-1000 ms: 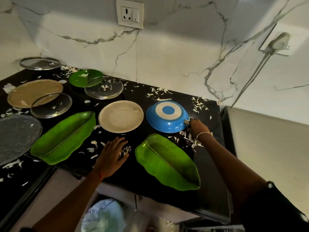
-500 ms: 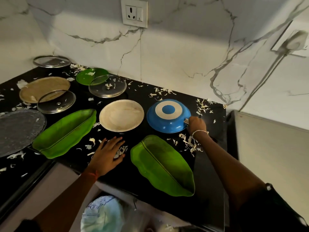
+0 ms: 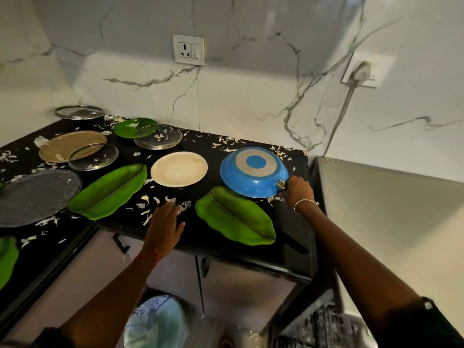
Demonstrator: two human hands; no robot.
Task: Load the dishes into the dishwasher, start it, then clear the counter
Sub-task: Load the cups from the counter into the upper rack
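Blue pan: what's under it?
The blue pan lies bottom up on the black counter, the right hand gripping its handle. White shreds show round its rim; its near edge seems to overlap the green leaf-shaped plate. Anything beneath its dome is hidden.

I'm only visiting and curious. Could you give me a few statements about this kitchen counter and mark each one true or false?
1. The right hand grips the handle of the blue pan. True.
2. The blue pan lies bottom up. True.
3. The left hand holds a glass lid. False: it rests flat on the black counter, holding nothing.
4. The pale round plate is stacked on a leaf-shaped green plate. False: it lies by itself on the counter.
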